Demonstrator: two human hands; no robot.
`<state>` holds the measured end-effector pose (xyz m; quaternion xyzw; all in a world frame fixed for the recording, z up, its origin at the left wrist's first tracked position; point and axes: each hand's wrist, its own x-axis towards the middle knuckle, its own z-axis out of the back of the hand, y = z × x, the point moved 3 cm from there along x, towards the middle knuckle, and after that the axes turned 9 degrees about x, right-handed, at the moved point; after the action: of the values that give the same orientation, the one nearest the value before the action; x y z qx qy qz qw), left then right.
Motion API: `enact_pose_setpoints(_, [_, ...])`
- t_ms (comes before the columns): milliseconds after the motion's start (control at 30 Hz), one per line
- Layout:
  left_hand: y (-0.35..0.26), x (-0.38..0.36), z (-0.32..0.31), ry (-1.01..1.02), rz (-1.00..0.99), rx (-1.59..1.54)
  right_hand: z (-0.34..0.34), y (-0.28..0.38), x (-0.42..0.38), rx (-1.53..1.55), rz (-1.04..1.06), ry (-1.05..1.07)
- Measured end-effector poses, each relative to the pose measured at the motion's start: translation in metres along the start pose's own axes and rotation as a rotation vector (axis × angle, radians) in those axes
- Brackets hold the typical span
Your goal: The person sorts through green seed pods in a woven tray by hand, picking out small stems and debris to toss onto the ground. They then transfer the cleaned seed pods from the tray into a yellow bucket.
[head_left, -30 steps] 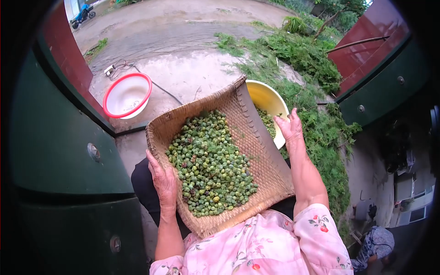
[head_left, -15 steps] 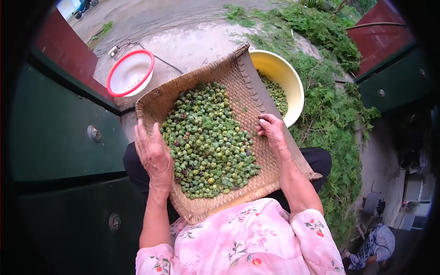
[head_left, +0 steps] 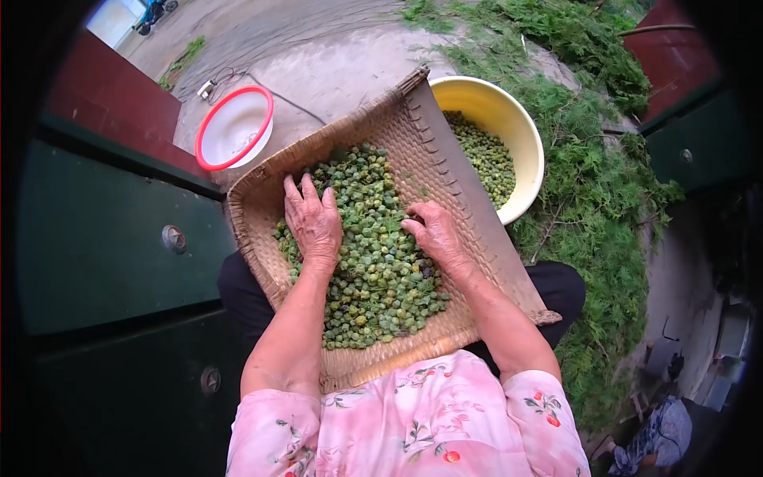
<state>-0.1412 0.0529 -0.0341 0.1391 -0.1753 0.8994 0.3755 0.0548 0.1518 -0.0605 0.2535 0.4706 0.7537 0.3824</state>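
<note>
A woven wicker tray (head_left: 278, 270) lies tilted across my lap, holding a heap of small round green cones or fruits (head_left: 369, 262) with a few dark bits among them. My left hand (head_left: 314, 226) rests on the left side of the heap, fingers spread and open. At the heap's right edge is my right hand (head_left: 435, 232), its fingers bent and the thumb apart from the forefinger; no held item shows between them. Just beyond the tray's right side stands a yellow basin (head_left: 520, 143) partly filled with more of the green pieces.
A white basin with a red rim (head_left: 266, 127) stands at the upper left. Cut green branches (head_left: 596, 238) cover the ground to the right. Dark green door panels (head_left: 111, 230) flank the left side. Another person (head_left: 664, 433) is at the lower right.
My left hand has moved right from the tray's left edge onto the heap. My right hand has moved left from the tray's right side to the heap's edge. The view has shifted slightly.
</note>
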Motion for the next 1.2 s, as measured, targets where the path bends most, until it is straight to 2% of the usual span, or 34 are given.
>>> enact_pose_setpoints(67, [-0.002,0.0,0.002,0.0,0.013,0.002,-0.003,0.001,0.002,-0.089,-0.015,0.002])
enact_pose_setpoints(200, [-0.001,-0.001,-0.003,-0.057,0.008,0.053,0.014,-0.008,0.0,0.726,-0.527,-0.026])
enact_pose_setpoints(233, [-0.001,-0.001,-0.003,-0.056,0.019,0.056,0.018,-0.009,-0.003,0.975,-0.505,-0.067])
enact_pose_setpoints(333, [-0.004,0.001,-0.002,-0.066,0.034,0.083,0.028,-0.018,-0.001,0.772,-0.446,0.052])
enact_pose_setpoints(433, [-0.004,0.001,-0.007,-0.092,0.031,0.126,0.025,-0.008,0.006,0.013,0.017,0.063])
enact_pose_setpoints(533, [-0.005,0.001,-0.007,-0.101,0.033,0.134,0.015,0.002,0.004,-0.144,0.031,0.132])
enact_pose_setpoints(667, [-0.007,0.001,-0.008,-0.114,0.034,0.135,0.011,0.005,0.005,-0.191,0.042,0.15])
enact_pose_setpoints(767, [-0.007,0.002,-0.007,-0.109,0.036,0.127,0.018,0.003,0.007,-0.049,0.003,0.082])
enact_pose_setpoints(867, [-0.007,0.002,-0.008,-0.114,0.032,0.122,0.025,-0.017,0.006,0.892,-0.503,0.067])
enact_pose_setpoints(900, [-0.007,0.002,-0.008,-0.117,0.029,0.122,0.026,-0.008,0.006,1.071,-0.496,0.052])
enact_pose_setpoints(1000, [-0.008,0.002,-0.008,-0.112,0.031,0.132,0.025,-0.018,0.01,1.12,-0.521,0.119])
enact_pose_setpoints(1100, [-0.008,0.002,-0.009,-0.12,0.027,0.136,0.026,-0.004,0.016,0.183,-0.081,0.115])
enact_pose_setpoints(1200, [-0.009,0.002,-0.009,-0.122,0.025,0.134,0.015,0.003,0.009,-0.056,0.071,0.112])
